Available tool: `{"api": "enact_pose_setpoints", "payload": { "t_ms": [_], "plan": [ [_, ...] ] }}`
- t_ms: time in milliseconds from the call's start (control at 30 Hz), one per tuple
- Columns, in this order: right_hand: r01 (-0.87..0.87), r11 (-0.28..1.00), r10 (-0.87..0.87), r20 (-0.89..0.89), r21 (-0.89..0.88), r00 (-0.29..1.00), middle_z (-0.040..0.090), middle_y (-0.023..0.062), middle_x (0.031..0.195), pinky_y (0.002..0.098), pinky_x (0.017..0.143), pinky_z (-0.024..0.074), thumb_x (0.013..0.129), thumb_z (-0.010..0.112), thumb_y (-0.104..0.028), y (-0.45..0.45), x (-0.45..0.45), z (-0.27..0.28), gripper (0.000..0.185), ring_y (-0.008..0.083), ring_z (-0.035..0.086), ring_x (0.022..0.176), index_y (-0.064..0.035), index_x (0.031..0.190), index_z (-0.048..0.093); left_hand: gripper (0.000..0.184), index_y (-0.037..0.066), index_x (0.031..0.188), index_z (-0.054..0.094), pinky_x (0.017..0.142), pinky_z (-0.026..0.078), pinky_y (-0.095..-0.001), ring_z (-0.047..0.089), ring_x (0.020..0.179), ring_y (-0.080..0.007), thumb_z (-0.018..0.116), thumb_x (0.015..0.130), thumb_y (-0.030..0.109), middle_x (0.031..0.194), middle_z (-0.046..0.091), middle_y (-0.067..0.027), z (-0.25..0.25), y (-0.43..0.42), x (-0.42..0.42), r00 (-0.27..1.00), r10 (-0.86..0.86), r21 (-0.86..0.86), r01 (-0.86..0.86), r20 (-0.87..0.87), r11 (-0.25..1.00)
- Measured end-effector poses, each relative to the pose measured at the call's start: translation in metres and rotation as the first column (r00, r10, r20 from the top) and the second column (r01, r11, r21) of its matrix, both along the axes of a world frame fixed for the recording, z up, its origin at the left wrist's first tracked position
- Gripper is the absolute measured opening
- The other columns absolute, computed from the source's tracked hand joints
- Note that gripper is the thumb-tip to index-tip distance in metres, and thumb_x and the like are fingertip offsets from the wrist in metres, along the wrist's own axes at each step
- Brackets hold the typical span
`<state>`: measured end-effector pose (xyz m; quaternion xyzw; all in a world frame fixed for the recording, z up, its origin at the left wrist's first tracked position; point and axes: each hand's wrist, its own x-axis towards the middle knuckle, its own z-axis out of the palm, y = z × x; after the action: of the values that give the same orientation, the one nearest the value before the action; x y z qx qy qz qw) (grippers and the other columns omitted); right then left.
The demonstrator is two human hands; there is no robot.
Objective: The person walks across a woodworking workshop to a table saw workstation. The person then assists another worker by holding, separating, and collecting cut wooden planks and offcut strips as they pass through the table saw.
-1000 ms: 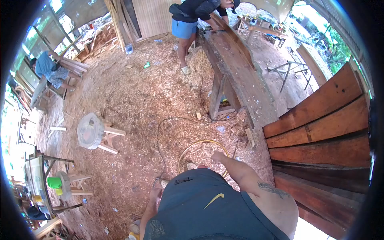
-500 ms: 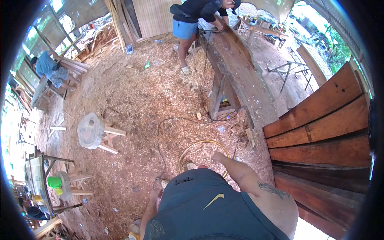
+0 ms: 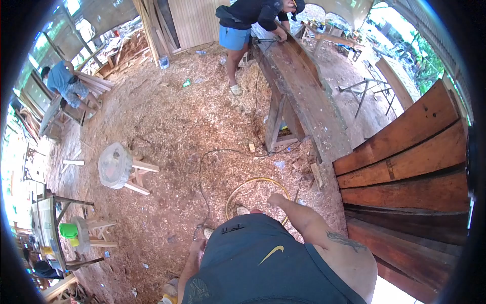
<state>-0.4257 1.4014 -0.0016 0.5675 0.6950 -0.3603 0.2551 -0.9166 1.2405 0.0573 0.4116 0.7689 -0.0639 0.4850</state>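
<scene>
My right hand hangs low in front of me with its fingers curled closed. It appears within the outline of a yellow hoop near the ground, and my forearm crosses the hoop's right side. What the fingers hold, if anything, is too small to make out. Beside my left hip is my left hand, partly covered by my body, its fingers unclear. Just above it lies a thin dark loop, close to my foot. A black cord runs over the wood shavings ahead.
Reddish-brown boards stand close on my right. A long timber rests on a trestle, with a co-worker bent over its far end. A round slab leans by a stool at left. Another person works far left.
The co-worker's hand at the timber has moved slightly right. The person at far left has shifted a little to the right. My own hands look nearly unmoved.
</scene>
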Motion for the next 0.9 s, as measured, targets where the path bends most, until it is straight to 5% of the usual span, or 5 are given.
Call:
{"api": "enact_pose_setpoints", "payload": {
  "t_ms": [100,200,500,667,900],
  "plan": [
    [-0.043,0.998,0.043,0.012,0.051,0.999,0.070,0.0153,0.097,0.0452,0.074,0.0567,0.074,0.069,-0.014,-0.001,-0.003,0.015,0.025,0.0345,0.068,0.093,-0.0126,0.099,0.072,0.034,0.006,0.083,0.070,0.065,0.050,-0.0405,0.068,0.076,-0.0282,0.052,0.082,0.034,0.084,0.070,-0.0148,-0.021,-0.006,-0.012,0.896,-0.434,0.174,0.444,-0.096,0.879],
    [-0.088,0.994,0.087,0.015,0.065,0.996,0.070,0.0156,0.097,0.0449,0.074,0.0567,0.075,0.067,-0.013,-0.001,-0.002,0.016,0.023,0.0344,0.068,0.092,-0.0125,0.098,0.072,0.030,0.008,0.082,0.070,0.068,0.050,-0.0416,0.068,0.079,-0.0303,0.053,0.082,0.033,0.086,0.070,-0.0160,0.009,0.000,0.003,0.996,0.079,-0.006,-0.079,0.031,0.997],
    [0.018,1.000,-0.018,-0.005,0.005,1.000,0.069,0.0198,0.094,0.0427,0.073,0.0561,0.082,0.052,-0.016,-0.003,-0.005,0.052,0.025,0.0332,0.069,0.086,-0.0057,0.093,0.072,0.020,0.014,0.085,0.070,0.074,0.052,-0.0441,0.067,0.085,-0.0331,0.058,0.080,0.028,0.091,0.069,-0.0152,0.013,0.001,-0.001,0.765,-0.609,0.167,0.642,-0.209,0.749],
    [0.230,0.957,-0.238,-0.024,-0.176,0.971,0.068,0.0230,0.098,0.0446,0.077,0.0555,0.078,0.054,-0.014,0.003,-0.008,0.066,0.025,0.0378,0.068,0.090,-0.0029,0.091,0.072,0.019,0.015,0.088,0.070,0.076,0.053,-0.0444,0.066,0.088,-0.0341,0.057,0.081,0.028,0.094,0.068,-0.0140,0.006,-0.002,-0.002,0.782,-0.587,0.188,0.621,-0.209,0.761],
    [-0.191,0.981,0.190,0.039,0.035,0.981,0.069,0.0203,0.100,0.0450,0.074,0.0559,0.080,0.057,-0.011,0.001,-0.009,0.061,0.023,0.0352,0.068,0.092,-0.0068,0.098,0.072,0.023,0.016,0.096,0.070,0.080,0.052,-0.0433,0.066,0.091,-0.0331,0.058,0.082,0.030,0.097,0.068,-0.0147,-0.007,-0.007,-0.007,0.909,-0.400,0.144,0.414,-0.117,0.899]
  ]
}}
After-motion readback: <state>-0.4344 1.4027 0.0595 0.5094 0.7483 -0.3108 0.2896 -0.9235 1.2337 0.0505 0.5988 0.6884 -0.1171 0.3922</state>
